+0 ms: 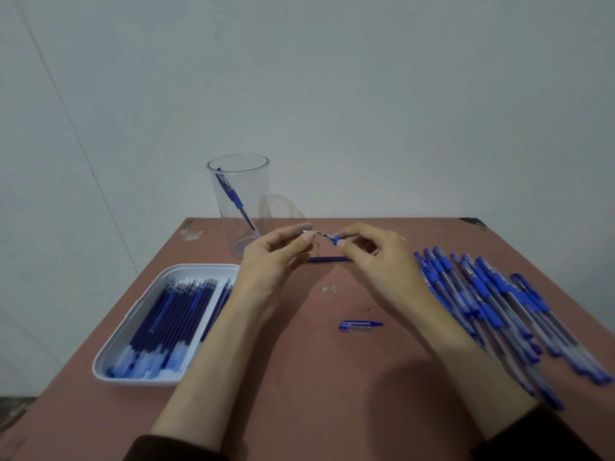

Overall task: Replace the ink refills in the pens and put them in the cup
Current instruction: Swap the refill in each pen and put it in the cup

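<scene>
Above the middle of the table my right hand (372,257) pinches a blue-gripped pen (334,240) near its front end. My left hand (276,257) pinches the small metal tip at the pen's left end between thumb and fingers. A loose blue refill (327,259) lies on the table just behind the hands. A pen cap (361,325) lies nearer me. The clear cup (241,197) stands at the back left with one blue pen leaning inside.
A white tray (159,284) at the left holds several blue refills. A heap of several blue pens (499,301) covers the table's right side. The brown table (299,377) ends at a grey wall; small crumbs (330,289) lie mid-table.
</scene>
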